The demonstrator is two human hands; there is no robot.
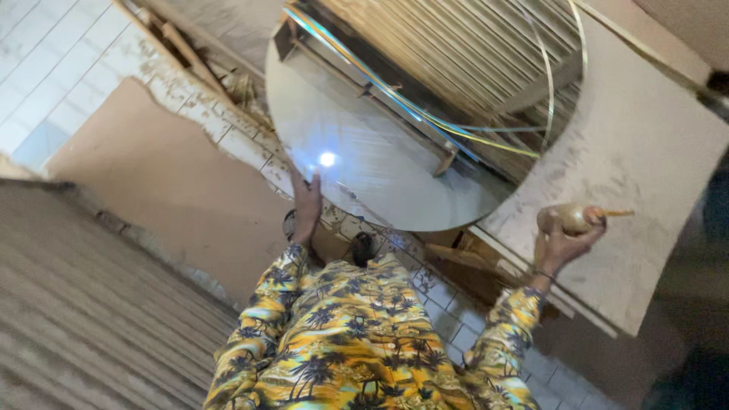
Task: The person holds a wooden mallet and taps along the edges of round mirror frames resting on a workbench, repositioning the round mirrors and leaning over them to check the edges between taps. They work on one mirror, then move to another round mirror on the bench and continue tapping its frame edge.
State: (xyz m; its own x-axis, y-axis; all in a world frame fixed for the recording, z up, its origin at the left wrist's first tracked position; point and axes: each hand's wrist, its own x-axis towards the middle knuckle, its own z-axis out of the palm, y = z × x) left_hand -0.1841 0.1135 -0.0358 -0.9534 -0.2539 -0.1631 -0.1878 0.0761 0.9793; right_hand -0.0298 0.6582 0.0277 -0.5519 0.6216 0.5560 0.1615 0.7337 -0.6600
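Observation:
A large round mirror (395,159) lies on a pale scuffed board (653,152) and reflects a corrugated roof and a bright light spot. My left hand (306,205) rests flat against the mirror's near edge, fingers together. My right hand (560,244) is raised beside the mirror's right rim, shut on a tan squeeze bottle (571,219) with an orange nozzle pointing right. Thin yellow and blue strips (425,118) curve across the mirror. My sleeves and shirt front, yellow with a palm print, fill the bottom of the view.
Pale floor tiles (45,68) run under a brown board (152,175). Corrugated sheet (83,304) fills the lower left. Wooden laths (190,53) and scraps lie past the mirror. A small dark object (363,247) sits by my chest. A dark blurred shape (702,319) stands at the right edge.

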